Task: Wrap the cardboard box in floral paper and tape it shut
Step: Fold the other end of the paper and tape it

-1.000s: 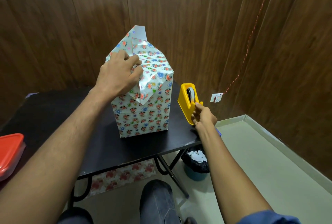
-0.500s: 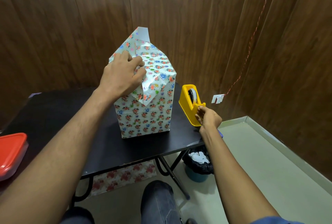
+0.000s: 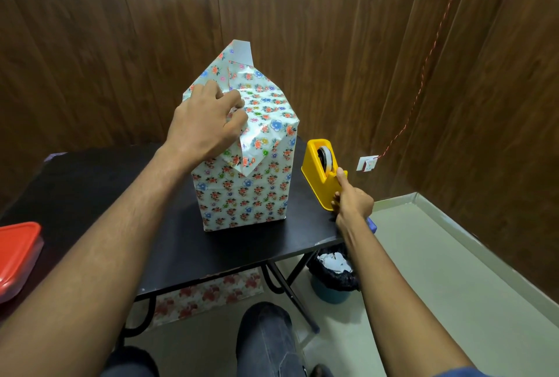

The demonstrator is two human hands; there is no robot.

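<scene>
The box, covered in floral paper [image 3: 245, 195], stands upright on the black table [image 3: 90, 195]. Its top flaps are folded over, and one white-backed flap sticks up at the back. My left hand [image 3: 205, 122] presses the folded paper down on the box's top with curled fingers. A yellow tape dispenser [image 3: 322, 174] sits to the right of the box at the table's edge. My right hand [image 3: 351, 201] is at the dispenser's front end, thumb on the cutter, fingers curled at the tape end. The tape strip itself is too thin to see.
A red-lidded plastic container [image 3: 16, 258] lies at the table's left edge. Under the table lies a sheet of floral paper [image 3: 208, 292]. A bin with a black liner [image 3: 332, 277] stands by the table's right legs. Wood-panelled walls close in behind and to the right.
My right hand has slid slightly down and right along the dispenser's front. My left hand stays pressed on the box's top.
</scene>
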